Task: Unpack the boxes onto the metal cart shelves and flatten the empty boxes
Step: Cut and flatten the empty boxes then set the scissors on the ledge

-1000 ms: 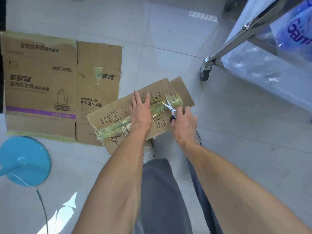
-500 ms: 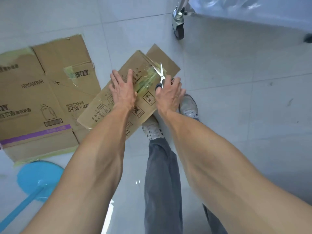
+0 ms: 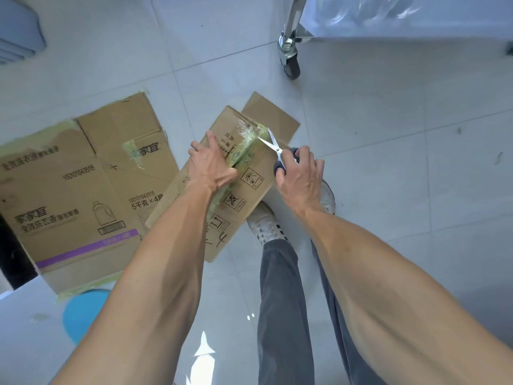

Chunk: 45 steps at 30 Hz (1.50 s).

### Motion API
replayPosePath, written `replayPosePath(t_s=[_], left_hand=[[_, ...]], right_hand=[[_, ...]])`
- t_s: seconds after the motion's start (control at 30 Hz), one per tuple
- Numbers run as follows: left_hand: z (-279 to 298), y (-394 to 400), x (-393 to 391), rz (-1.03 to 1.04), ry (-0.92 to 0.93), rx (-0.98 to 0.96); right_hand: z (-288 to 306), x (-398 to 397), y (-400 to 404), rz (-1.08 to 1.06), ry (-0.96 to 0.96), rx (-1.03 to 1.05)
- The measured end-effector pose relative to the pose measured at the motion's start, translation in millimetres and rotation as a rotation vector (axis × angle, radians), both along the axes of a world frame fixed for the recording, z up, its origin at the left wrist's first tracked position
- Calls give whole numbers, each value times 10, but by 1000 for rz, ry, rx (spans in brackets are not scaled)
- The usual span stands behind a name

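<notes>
At the far left, a flattened carton [image 3: 80, 190] printed with a bottle drawing is seen lying on the tiled floor [image 3: 388, 176], and a blue round object [image 3: 80, 312] is partly hidden under its near edge and the left forearm. Its right edge is overlapped by the smaller taped box [image 3: 236, 190], whose long axis runs from near left to far right; one flap is laid open at the far right end. Whether anything is inside cannot be told. The left hand [image 3: 212, 165] is pressed on the box top, fingers bent over the greenish tape [image 3: 245, 147] along the seam. Scissors [image 3: 273, 147] are held in the curled grip of the right hand [image 3: 299, 179], blades parted and pointed far left at the tape end. White shoes [image 3: 266, 226] stand just beside the box. At far right, a caster [image 3: 290, 58] of the metal cart [image 3: 294, 15] rests on the floor.
</notes>
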<state>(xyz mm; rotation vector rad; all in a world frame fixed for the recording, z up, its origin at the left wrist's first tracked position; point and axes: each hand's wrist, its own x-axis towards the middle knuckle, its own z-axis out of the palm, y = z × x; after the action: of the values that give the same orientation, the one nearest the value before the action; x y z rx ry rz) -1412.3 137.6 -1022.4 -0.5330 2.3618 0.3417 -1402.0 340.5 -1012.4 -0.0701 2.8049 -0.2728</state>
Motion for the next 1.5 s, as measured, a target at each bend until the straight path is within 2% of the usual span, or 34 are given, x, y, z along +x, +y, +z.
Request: replayPosePath(t_s=[0.37,0.53,0.7,0.8,0.87,0.97,1.07,1.1,1.27,1.4,1.5], left_hand=[[25,-2,84,16,28,31],[-20,-37,101,22,50,32],[-12,-2,109,85,74,43],[-28,-7,172,137,91,37],[-12,5,246,173,161,-31],[33,122,344,47,292,-122],[59,350,448,-137,220,-12],[46,429,468,-120,187,5],[-19,884,341,320,13,41],[-78,1114,296,460,-92,97],[-104,1179,335,456,-93,66]], right_hand=[[33,-283,-305,159,-79,24],[-26,-453,-489,24,-148,38],[-69,-394,-383,17,-165,-51],[-63,-310,-311,-147,-113,-42],[-61,-248,-246,-286,-109,-4],[-46,-157,-140,-387,-138,41],[-25,-98,-42,-381,-137,63],[-9,-98,-15,-372,-132,72],[18,-125,122,-190,-164,125],[44,-202,197,-129,-191,119],[39,-267,309,-62,-172,121]])
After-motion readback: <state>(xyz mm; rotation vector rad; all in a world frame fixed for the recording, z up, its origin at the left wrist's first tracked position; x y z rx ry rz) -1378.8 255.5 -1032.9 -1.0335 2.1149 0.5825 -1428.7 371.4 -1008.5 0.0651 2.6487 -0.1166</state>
